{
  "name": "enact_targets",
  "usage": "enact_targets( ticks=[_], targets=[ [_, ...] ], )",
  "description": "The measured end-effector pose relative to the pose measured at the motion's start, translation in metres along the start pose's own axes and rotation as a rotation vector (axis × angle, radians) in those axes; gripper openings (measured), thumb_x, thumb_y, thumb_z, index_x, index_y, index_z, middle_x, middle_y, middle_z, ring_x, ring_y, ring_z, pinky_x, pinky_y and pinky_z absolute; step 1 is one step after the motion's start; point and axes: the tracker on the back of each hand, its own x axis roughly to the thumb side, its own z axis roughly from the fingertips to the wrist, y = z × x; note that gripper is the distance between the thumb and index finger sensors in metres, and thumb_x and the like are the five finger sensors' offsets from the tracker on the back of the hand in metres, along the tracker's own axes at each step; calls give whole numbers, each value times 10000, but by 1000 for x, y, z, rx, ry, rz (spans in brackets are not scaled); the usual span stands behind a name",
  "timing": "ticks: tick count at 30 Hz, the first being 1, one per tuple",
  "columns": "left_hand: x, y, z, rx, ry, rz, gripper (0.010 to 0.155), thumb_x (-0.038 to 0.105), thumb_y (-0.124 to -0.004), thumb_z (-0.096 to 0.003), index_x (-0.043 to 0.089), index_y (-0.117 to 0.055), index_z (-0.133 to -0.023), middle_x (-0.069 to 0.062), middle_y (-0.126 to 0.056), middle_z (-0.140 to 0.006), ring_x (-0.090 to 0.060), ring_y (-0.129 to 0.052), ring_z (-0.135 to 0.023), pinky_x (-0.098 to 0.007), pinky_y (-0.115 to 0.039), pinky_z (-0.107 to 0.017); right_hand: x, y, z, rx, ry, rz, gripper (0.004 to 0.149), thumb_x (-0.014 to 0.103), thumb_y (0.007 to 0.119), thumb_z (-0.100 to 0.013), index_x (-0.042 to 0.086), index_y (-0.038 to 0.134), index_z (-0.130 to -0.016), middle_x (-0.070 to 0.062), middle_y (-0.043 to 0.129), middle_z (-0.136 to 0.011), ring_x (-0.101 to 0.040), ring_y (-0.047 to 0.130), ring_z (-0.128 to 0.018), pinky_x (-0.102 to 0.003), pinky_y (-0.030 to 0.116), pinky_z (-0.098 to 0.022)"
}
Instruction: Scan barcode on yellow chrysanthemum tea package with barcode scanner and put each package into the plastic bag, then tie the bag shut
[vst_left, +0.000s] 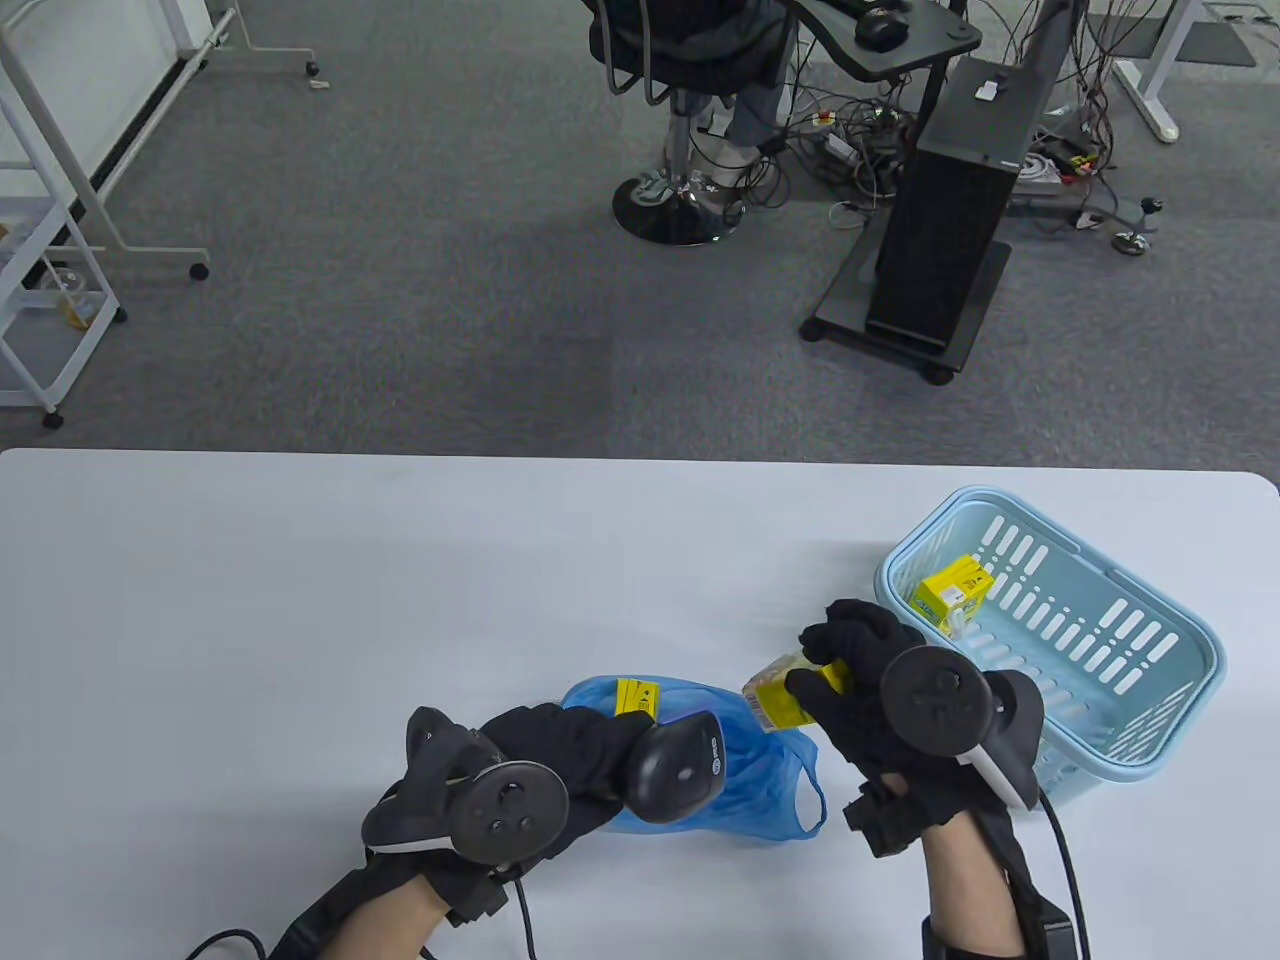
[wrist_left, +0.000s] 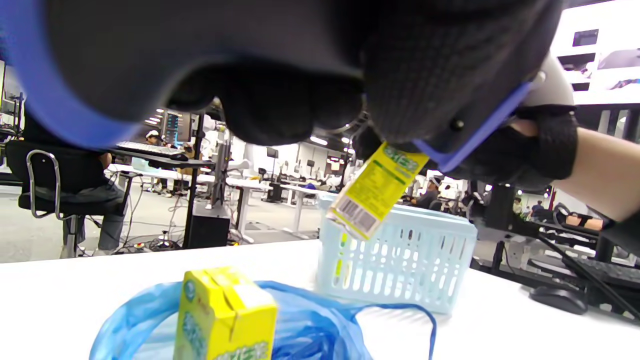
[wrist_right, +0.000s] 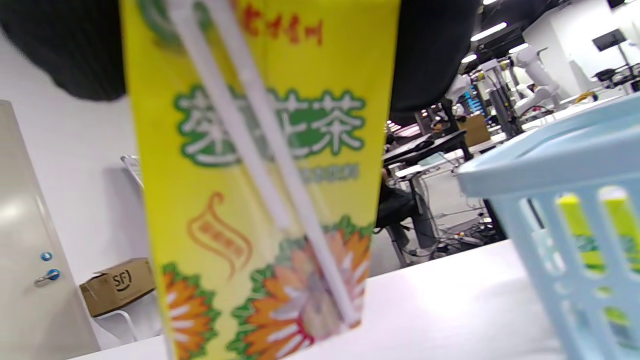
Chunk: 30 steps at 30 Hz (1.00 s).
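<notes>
Both grips closed: right hand (vst_left: 880, 690) holds tea package (vst_left: 785, 693), left hand (vst_left: 540, 765) scanner (vst_left: 678, 770).

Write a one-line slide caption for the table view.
Left hand holds the scanner over the blue bag; right hand presents a tea carton beside the basket.

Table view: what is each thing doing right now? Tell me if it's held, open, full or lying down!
Left hand: grips the barcode scanner.
Right hand: holds a tea package in the air, tilted.
Plastic bag: open, lying on the table, one tea package inside.
Basket: upright, one tea package in it.
</notes>
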Motion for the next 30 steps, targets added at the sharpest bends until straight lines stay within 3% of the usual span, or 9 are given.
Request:
enact_targets(
  ticks=[2,5,8,12,23,30],
  targets=[
    [-1,-2,0,-5,4,-7,591,451,-914,-470,324,-700,-1007,10,-934,-834,-175,-1037,-624,-439,-859,-500,-3,10,5,-12,-9,-20,579,536,789,-341,281,783,-861,-49,686,-1003,-402,803,-805,-496,779,-569],
    [-6,-1,0,13,42,6,596,444,-902,-477,298,-687,-1013,6,-921,-841,-179,-1033,-620,-442,-857,-494,-11,15,3,60,14,-59,574,527,800,-329,260,800,-838,-37,711,-966,-404,810,-784,-496,791,-538],
    [-10,-2,0,38,66,20,597,439,-895,-482,277,-682,-1016,0,-909,-848,-181,-1030,-616,-445,-856,-489,-20,7,3,36,25,-49,576,550,785,-333,258,800,-830,-25,731,-944,-392,838,-762,-476,829,-505],
    [-9,-12,-5,-7,60,-8,591,444,-897,-479,299,-687,-1012,3,-904,-853,-176,-1029,-622,-442,-856,-496,-28,-5,3,-20,45,-110,579,556,775,-340,251,791,-831,-30,725,-940,-386,832,-762,-472,838,-493],
    [-2,-37,-16,-81,19,-37,576,441,-889,-481,305,-692,-1005,7,-892,-859,-174,-1021,-629,-443,-851,-501,-17,-16,11,-35,-1,-126,572,559,756,-350,257,775,-835,-24,713,-946,-383,819,-777,-472,827,-508],
    [3,-40,-17,-36,9,-50,572,432,-882,-481,286,-685,-998,7,-881,-860,-168,-1017,-625,-443,-850,-498,-8,-12,9,-12,-33,-132,571,561,754,-351,259,776,-835,-24,713,-948,-383,820,-778,-470,828,-509]
  ],
)
